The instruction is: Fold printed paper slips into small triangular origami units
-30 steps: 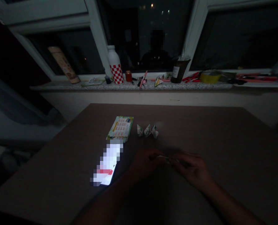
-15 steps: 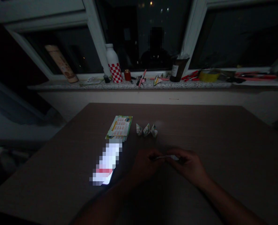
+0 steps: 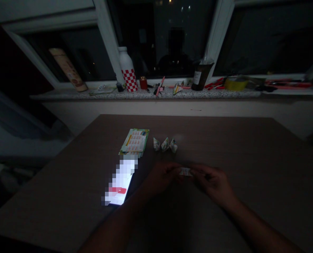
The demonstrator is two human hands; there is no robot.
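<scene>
Between my two hands is a small piece of folded paper, pale with faint print, its face tilted toward me. My left hand pinches its left end, and my right hand pinches the right end. Just beyond them, three small folded paper shapes with pointed tops stand in a row on the table. To their left lies a stack of printed paper sheets with green edges. A lit phone, partly blurred out, rests nearer to me, left of my left forearm. Dim light hides the finer folds.
The brown table reaches to the wall under a window. On the stone sill stand a red-and-white checked bottle, a tan cylinder, a small red jar, a dark pouch and a yellow tape roll.
The folded paper has turned from nearly edge-on to showing its printed face. Both hands keep their pinch and have shifted slightly; the view has tilted a little.
</scene>
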